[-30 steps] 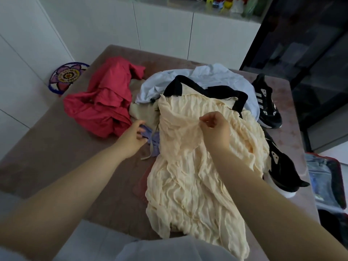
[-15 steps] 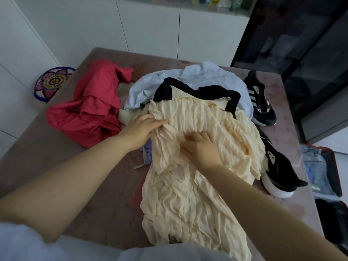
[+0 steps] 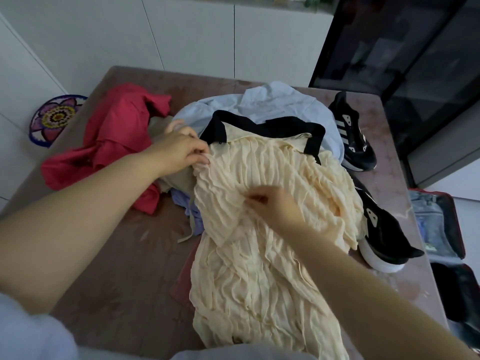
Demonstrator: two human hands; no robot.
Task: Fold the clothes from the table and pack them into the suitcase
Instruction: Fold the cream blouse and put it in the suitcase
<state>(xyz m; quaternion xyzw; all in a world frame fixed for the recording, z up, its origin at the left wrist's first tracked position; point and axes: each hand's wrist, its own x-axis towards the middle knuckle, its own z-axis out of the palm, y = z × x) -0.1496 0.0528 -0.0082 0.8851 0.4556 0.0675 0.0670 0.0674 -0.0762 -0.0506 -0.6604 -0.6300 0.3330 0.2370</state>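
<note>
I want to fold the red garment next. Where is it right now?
In the head view the red garment lies crumpled on the left side of the table, just left of the left hand, which pinches the cream dress beside it.

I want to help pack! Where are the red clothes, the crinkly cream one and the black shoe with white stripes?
red garment (image 3: pixel 114 131), head view, on its bunched middle.
cream crinkly garment (image 3: pixel 246 281), head view, on its lower pleated part.
striped black shoe (image 3: pixel 349 137), head view, on its striped side.
</note>
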